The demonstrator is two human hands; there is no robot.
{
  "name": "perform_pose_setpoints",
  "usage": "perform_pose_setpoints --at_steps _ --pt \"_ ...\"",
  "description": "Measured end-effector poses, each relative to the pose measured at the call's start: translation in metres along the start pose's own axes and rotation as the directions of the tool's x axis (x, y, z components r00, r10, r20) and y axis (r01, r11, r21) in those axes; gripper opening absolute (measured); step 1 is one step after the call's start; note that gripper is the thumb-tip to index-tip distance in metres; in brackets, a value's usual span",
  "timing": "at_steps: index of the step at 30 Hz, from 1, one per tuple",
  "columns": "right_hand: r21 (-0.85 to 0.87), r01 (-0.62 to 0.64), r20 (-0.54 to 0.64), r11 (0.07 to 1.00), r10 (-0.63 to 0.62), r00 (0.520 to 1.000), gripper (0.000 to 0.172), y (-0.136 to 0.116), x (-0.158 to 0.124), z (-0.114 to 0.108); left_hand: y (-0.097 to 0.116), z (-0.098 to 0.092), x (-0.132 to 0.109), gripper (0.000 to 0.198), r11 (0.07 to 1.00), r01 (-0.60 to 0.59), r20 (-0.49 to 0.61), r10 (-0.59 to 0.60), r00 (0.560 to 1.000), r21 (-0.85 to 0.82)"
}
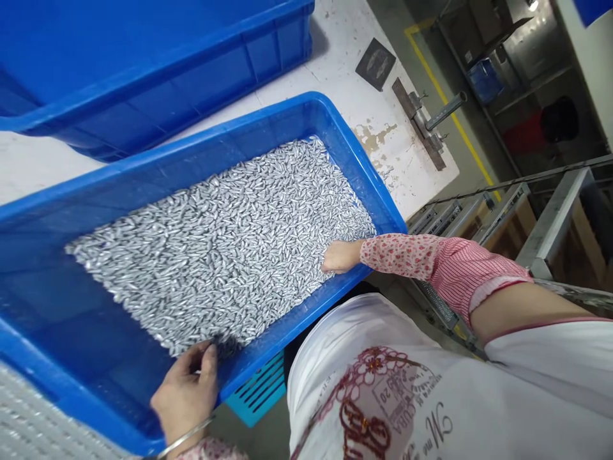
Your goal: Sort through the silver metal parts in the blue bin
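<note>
Fingers first: on the left hand (189, 383), thumb and fingers curl toward each other, a dark gap between them, right at the layer's near edge; whether a piece is pinched there, I cannot tell. Across the load, the right hand (341, 257) is folded into a loose fist, its fingertips down among the silvery pieces (239, 236), so what it grasps, if anything, is hidden.

Those pieces lie spread in a broad layer on the floor of the blue tray (52, 313), with bare plastic showing to the left. Here's the risk: a hard sweep against the near wall could heap pieces up and spill some over the rim. The right cuff (402, 254) lies close to the load and could drag strays out; the bracelet (189, 436) on the left wrist might snag on the side. And if the near edge is poorly supported, which I can't see, leaning on it could tip the lot, perhaps toward the turquoise slatted item (261, 390) below.

Farther out, a taller blue bin (205, 83) stands beside the tray on the white tabletop (335, 70), with a dark square plate (376, 64) and a metal fixture (419, 124) near the far end.
</note>
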State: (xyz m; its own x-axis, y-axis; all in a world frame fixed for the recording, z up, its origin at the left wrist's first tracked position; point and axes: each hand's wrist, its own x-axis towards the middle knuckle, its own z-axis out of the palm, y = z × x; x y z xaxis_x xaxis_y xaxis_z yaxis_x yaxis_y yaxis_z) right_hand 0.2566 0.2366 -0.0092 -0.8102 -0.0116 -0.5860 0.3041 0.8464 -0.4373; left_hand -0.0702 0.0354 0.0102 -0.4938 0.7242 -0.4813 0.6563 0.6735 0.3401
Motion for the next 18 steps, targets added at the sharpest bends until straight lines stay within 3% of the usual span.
perform_pose_setpoints --at_steps 12,18 --pt "0.029 -0.034 0.145 0.999 0.029 0.989 0.024 -0.0002 0.0086 -0.0068 -0.0083 0.0010 0.0028 0.048 0.998 0.019 0.052 -0.022 0.998 0.061" --pt "-0.007 -0.005 0.100 1.000 0.006 0.995 0.024 0.0022 0.0059 -0.0012 -0.0080 0.0022 0.0024 0.045 0.999 0.012 0.025 -0.013 1.000 0.042"
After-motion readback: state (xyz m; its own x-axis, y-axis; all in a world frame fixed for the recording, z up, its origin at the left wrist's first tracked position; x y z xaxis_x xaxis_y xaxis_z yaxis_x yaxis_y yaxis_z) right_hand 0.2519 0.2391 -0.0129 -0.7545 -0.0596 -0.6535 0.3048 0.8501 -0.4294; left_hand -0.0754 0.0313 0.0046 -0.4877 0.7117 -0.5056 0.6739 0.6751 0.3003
